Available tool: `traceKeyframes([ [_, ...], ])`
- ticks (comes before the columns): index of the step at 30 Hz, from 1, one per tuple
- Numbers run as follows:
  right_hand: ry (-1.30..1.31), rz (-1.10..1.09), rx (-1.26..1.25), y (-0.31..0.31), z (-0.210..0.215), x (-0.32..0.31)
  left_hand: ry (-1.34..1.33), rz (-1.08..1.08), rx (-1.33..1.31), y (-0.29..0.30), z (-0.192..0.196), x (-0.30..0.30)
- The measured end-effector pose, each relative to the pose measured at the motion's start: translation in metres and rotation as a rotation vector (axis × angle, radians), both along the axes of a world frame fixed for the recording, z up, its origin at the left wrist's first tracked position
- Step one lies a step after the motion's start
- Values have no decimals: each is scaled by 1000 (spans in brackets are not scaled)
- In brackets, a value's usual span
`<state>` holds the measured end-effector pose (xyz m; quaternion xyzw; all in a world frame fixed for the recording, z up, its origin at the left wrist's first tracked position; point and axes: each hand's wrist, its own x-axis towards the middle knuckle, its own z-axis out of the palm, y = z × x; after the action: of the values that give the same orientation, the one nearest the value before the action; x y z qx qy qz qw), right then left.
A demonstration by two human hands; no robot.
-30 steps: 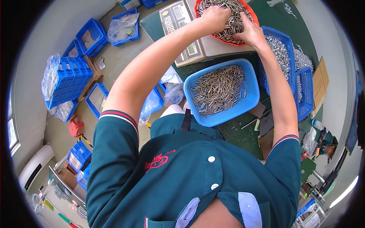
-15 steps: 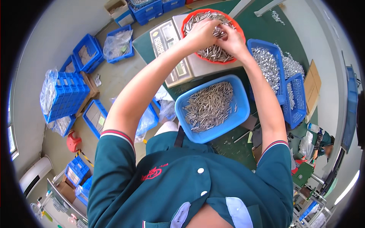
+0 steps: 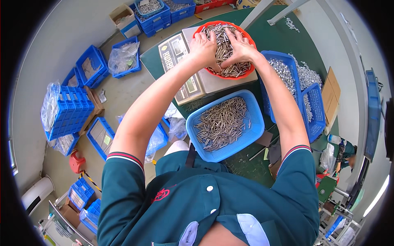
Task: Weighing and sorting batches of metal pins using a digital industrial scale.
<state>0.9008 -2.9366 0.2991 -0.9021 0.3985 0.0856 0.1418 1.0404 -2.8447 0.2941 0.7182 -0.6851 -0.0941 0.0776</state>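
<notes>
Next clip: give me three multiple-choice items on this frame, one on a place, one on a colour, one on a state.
1. Where does the orange-red bowl stand?
A. on the floor
B. on the weighing scale
C. inside the blue basket

2. What colour is the basket of metal pins nearest the person's chest?
A. blue
B. yellow
C. white

3. What are the left hand and right hand doing?
A. resting on the green table
B. gripping the basket's rim
C. both down among the pins in the bowl

Answers: 1 B, the bowl sits on the scale's platform beside its display panel. 2 A, its walls and rim are blue. 3 C, both hands lie in the bowl with fingers spread over the pin pile.
</notes>
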Motion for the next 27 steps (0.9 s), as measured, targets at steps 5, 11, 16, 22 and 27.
traceKeyframes([
  [5, -9, -35, -12, 0, -8, 6, 10, 29, 1, -4, -3, -6],
  [11, -254, -111, 162, 1, -14, 4, 131, 95, -34, -6, -11, -15],
  [16, -372, -142, 143, -2, -21, -2, 197, 131, -163, -6, -19, -26],
  [22, -761, -212, 356, -10, -40, -8, 296, 161, -249, -16, -31, -31],
  [27, -1036, -372, 637, 11, -32, 4, 407, 133, -273, -21, -37, -15],
])
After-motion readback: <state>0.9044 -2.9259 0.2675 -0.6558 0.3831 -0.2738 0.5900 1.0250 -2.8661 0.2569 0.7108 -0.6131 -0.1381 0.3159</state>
